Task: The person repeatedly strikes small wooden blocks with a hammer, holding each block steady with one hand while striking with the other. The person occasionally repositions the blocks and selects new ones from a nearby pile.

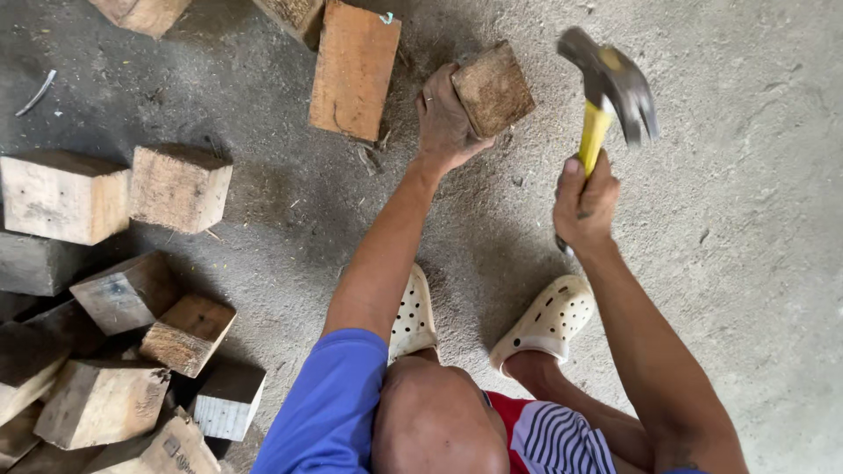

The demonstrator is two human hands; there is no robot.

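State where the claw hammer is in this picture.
In the head view, the claw hammer is upper right, raised in the right hand, beside the wooden block the left hand holds.

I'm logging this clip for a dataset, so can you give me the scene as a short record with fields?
left hand: left hand grips a wooden block on the floor
right hand: right hand holds a yellow-handled claw hammer, raised beside the block
floor: grey concrete floor, dusty
nearby: reddish plank beyond the block; pile of wood offcuts at the person's left
footwear: cream perforated clogs
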